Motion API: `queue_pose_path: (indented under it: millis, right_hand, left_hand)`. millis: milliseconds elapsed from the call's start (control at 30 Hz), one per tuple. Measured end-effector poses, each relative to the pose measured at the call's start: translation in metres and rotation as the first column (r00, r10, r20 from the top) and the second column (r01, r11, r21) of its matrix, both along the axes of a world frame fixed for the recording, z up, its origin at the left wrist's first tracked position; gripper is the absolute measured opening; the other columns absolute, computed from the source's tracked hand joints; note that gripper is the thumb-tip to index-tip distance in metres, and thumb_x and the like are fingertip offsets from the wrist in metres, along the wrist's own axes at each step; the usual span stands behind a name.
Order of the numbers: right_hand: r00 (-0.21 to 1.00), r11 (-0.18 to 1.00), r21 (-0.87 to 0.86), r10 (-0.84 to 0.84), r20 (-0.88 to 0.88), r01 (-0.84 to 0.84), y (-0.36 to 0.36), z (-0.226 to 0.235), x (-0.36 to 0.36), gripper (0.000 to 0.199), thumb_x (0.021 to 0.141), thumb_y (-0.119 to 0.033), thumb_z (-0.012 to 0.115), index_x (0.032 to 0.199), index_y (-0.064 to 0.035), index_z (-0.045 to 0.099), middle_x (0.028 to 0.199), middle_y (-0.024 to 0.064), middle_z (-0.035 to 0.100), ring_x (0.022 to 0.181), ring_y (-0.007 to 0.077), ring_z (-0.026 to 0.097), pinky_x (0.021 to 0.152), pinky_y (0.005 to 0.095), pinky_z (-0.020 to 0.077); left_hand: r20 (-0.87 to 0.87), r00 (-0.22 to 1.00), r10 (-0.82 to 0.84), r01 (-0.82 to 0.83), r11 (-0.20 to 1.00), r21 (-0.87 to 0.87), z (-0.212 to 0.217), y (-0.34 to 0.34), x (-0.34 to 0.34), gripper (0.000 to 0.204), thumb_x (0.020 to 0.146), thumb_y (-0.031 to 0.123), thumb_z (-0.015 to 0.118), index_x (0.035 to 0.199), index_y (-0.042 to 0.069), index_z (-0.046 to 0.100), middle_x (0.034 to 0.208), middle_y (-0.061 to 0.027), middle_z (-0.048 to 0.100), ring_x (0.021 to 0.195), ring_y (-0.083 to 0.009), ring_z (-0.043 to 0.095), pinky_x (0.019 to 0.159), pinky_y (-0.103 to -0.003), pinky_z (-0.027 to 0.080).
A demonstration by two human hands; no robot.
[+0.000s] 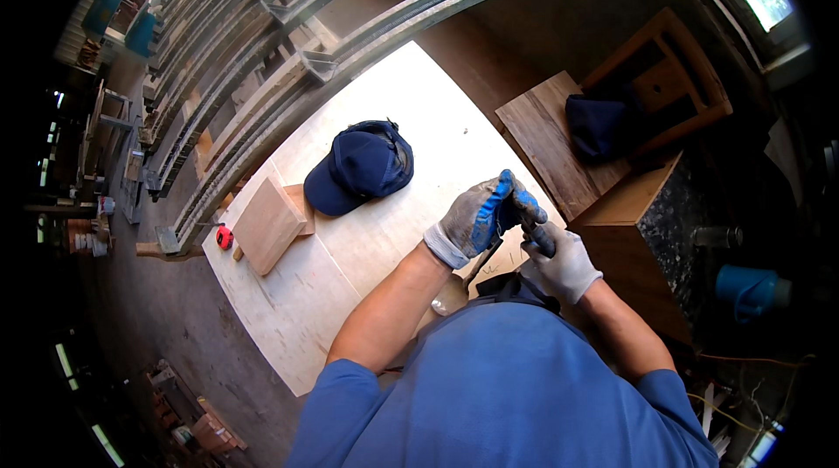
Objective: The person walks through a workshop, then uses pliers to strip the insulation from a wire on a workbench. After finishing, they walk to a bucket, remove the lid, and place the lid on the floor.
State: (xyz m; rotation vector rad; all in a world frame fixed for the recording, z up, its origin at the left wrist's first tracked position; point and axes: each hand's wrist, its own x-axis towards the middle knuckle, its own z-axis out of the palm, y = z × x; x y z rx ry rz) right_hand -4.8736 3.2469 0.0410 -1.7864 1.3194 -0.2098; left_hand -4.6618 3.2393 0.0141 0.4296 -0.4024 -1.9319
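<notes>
Above the pale tabletop (446,127), the right hand (565,263) clamps a dark handle (544,242); the left hand (477,215) curls close, grip unclear.

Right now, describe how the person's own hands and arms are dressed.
The left hand wears a grey fabric glove with bright blue areas and a whitish cuff; the right hand wears a pale grey fabric glove. Short blue fabric sleeves leave both forearms bare.

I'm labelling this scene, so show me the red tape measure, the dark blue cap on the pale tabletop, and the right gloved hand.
Red tape measure (225,238): head view, middle of its case.
Dark blue cap (361,162): head view, on its crown.
Right gloved hand (565,263): head view, back of the glove.
</notes>
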Motion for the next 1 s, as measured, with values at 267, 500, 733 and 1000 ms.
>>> queue_pose_path:
  millis: [267, 500, 733, 1000]
  right_hand:
    - [0.995, 0.945, -0.316, -0.067, 0.071, 0.086, 0.011, -0.044, 0.024, 0.011, 0.09, -0.012, 0.071, 0.096, -0.0062, 0.064, 0.09, 0.0202, 0.067, 0.085, 0.0429, 0.067, 0.074, 0.0507, 0.0521]
    - [0.993, 0.981, -0.167, -0.089, 0.078, 0.101, 0.0, -0.027, 0.022, 0.015, 0.089, -0.012, 0.072, 0.102, -0.006, 0.067, 0.091, 0.0205, 0.068, 0.085, 0.0414, 0.068, 0.074, 0.0481, 0.0533]
    - [0.993, 0.98, -0.165, -0.105, 0.048, 0.111, -0.002, -0.023, 0.009, 0.013, 0.089, -0.012, 0.072, 0.099, -0.0052, 0.068, 0.089, 0.0198, 0.069, 0.082, 0.0404, 0.069, 0.073, 0.0474, 0.0537]
    - [0.998, 0.978, -0.205, -0.032, 0.052, 0.042, -0.011, -0.015, -0.001, 0.018, 0.089, -0.013, 0.075, 0.103, -0.0044, 0.069, 0.092, 0.0197, 0.069, 0.086, 0.0393, 0.069, 0.075, 0.0458, 0.0546]
  left_hand:
    - [0.117, 0.992, 0.04, -0.05, 0.996, 0.079, -0.006, -0.007, 0.001, 0.045, 0.113, 0.041, 0.041, 0.091, 0.008, 0.06, 0.086, -0.008, 0.065, 0.087, -0.0239, 0.067, 0.104, -0.045, 0.053]
    - [0.078, 0.997, 0.02, -0.023, 0.999, 0.037, -0.002, -0.011, 0.012, 0.058, 0.112, 0.049, 0.041, 0.123, -0.003, 0.064, 0.113, -0.0178, 0.071, 0.109, -0.0302, 0.069, 0.108, -0.048, 0.051]
    - [0.539, 0.842, 0.002, -0.014, 1.0, 0.018, 0.007, 0.014, 0.015, 0.046, 0.108, 0.033, 0.057, 0.133, -0.005, 0.059, 0.116, -0.015, 0.07, 0.106, -0.0204, 0.072, 0.091, -0.034, 0.062]
    - [0.647, 0.76, 0.058, -0.073, 0.997, -0.004, 0.029, 0.024, 0.012, 0.042, 0.103, 0.021, 0.062, 0.136, -0.004, 0.063, 0.101, -0.01, 0.072, 0.084, -0.0145, 0.072, 0.077, -0.028, 0.06]
